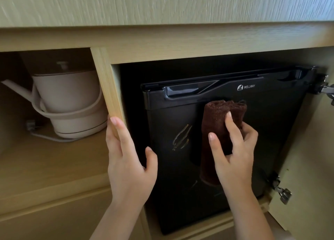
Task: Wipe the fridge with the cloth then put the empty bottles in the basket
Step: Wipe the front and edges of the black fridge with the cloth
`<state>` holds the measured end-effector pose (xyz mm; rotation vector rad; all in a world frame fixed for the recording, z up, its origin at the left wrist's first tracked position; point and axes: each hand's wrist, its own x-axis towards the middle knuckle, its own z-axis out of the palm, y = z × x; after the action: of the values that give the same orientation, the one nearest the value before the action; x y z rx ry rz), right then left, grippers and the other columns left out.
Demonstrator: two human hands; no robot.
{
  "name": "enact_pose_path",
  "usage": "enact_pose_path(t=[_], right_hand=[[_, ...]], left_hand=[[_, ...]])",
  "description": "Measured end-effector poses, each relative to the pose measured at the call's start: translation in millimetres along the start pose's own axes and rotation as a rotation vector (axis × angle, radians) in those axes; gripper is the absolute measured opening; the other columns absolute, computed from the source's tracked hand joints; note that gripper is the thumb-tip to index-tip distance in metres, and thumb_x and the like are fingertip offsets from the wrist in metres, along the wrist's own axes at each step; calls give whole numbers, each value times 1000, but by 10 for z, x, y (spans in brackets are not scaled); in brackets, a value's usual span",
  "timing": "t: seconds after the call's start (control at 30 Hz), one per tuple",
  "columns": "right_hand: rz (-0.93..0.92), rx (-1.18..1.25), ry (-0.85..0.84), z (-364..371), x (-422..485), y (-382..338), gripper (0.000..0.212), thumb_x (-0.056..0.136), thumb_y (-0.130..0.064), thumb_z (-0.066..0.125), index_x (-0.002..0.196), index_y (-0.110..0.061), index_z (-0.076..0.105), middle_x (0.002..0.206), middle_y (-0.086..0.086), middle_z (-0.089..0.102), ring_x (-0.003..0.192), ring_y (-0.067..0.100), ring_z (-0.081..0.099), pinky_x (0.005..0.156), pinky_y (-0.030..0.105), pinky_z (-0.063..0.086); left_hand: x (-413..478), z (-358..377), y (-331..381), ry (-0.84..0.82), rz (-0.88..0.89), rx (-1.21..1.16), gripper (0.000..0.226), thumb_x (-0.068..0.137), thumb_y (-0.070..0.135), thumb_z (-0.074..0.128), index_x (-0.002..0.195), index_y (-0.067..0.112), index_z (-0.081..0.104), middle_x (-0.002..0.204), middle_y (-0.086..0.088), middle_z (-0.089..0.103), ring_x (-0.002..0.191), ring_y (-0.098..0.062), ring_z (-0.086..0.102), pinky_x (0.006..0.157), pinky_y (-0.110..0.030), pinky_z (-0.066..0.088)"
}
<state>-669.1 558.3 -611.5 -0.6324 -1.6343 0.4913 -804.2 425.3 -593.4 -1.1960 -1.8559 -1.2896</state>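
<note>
Fridge (180, 167): black, door shut, set inside a wooden cabinet.
Cloth (219, 131): brown, folded, pressed flat on the fridge door just below the handle recess.
Right hand (233, 149): fingers closed on the cloth, holding it to the door.
Left hand (126, 153): wrapped round the cabinet post (108, 95) left of the fridge, bracing.
Kettle (68, 102): on the shelf left of the fridge.
Bottles, basket: not in view.
Risk: loose lower fold may slip free during strokes; hard pressure could smear, judging by marks left of the cloth.

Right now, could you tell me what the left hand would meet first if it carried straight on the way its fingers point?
Probably only more wood: the left hand grips the light wooden cabinet divider, fingers pointing up along it, so it would likely slide up to the horizontal wooden rail above. Depth is uncertain.
</note>
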Motion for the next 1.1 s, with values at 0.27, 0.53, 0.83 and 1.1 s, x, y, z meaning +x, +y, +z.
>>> enact_pose_path(t=[0.27,0.53,0.83,1.1], right_hand=[[44,25,-46,57,-9,-46,62,73,-57,56,126,-55,24,118,-6,26,102,8,41,79,14,37],[32,24,-36,112,-26,-91,62,74,-53,55,127,-53,22,117,-6,28,103,10,39,79,13,32],[-38,84,-42,270,-110,-255,64,77,-37,66,130,-44,31,116,-3,30,102,-3,41,77,3,39],[-149,-25,-149,556,-656,-316,63,76,-30,66,132,-33,38,113,-3,36,95,4,45,81,14,41]], left_hand=[[-10,15,-1,7,-18,-6,98,79,4,59,142,28,-11,148,-25,14,133,-12,19,73,-39,49],[-19,22,-39,2,49,2,88,77,11,50,143,19,-8,146,-10,4,136,4,1,89,-35,39],[-36,21,-86,-2,52,-39,75,85,28,36,143,26,-11,147,-4,-1,136,3,-7,99,-36,34],[-15,-49,-73,7,37,-60,64,92,25,32,143,21,-6,147,-5,4,131,15,7,93,5,17]])
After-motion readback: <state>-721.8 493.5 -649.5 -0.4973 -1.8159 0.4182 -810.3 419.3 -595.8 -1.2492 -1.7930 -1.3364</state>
